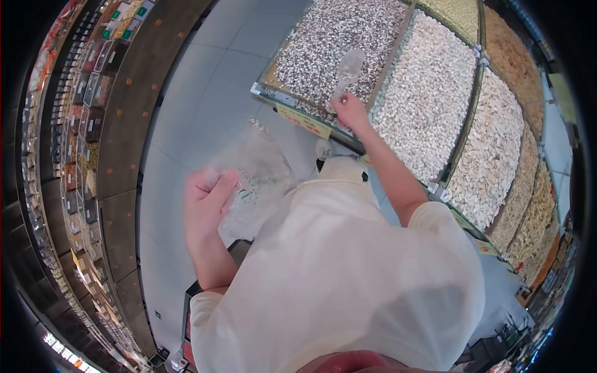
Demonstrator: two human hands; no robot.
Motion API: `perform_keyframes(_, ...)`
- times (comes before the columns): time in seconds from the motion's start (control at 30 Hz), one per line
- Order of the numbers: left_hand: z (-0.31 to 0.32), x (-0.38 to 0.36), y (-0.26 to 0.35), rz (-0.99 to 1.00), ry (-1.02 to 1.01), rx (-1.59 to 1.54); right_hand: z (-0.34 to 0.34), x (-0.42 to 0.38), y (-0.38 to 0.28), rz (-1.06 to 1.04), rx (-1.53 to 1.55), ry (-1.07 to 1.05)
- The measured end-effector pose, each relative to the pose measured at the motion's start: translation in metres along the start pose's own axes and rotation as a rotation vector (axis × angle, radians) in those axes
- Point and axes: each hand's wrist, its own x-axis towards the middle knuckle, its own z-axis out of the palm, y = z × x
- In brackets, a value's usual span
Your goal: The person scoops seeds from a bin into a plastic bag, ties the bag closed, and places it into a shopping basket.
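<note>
Scoop and bag at the bulk bin.
Right hand (350, 110) grips a clear plastic scoop (347, 71) over the speckled seed bin (339, 43); left hand (205, 202) clenches a crumpled transparent plastic bag (258, 177), held apart over the floor.

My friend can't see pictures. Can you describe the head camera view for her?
A person's right hand holds a clear scoop over a bin of speckled seeds, while the left hand holds a clear plastic bag.
</note>
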Motion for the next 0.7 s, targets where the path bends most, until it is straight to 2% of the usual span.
perform_keyframes(0.07, -0.008, 0.031, 0.011, 0.075, -0.012, 0.011, 0.000, 0.039, -0.008, 0.088, -0.350, 0.044)
perform_keyframes(0.2, -0.010, 0.084, 0.032, 0.064, 0.054, 0.030, -0.001, 0.079, -0.017, 0.138, -0.460, 0.010)
perform_keyframes(0.23, -0.014, 0.097, 0.033, 0.083, 0.074, 0.019, 0.001, 0.086, -0.015, 0.152, -0.456, 0.022)
perform_keyframes(0.3, -0.017, 0.124, 0.039, 0.088, 0.068, 0.014, 0.008, 0.091, -0.006, 0.110, -0.474, 0.233)
perform_keyframes(0.4, -0.021, 0.166, 0.049, 0.034, 0.024, -0.028, 0.015, 0.105, 0.007, 0.183, -0.432, 0.286)
perform_keyframes(0.47, -0.029, 0.194, 0.048, 0.021, -0.051, 0.048, 0.018, 0.106, 0.006, 0.206, -0.411, 0.313)
perform_keyframes(0.7, -0.050, 0.273, 0.068, 0.024, -0.284, 0.069, 0.025, 0.091, -0.046, 0.169, -0.362, 0.511)
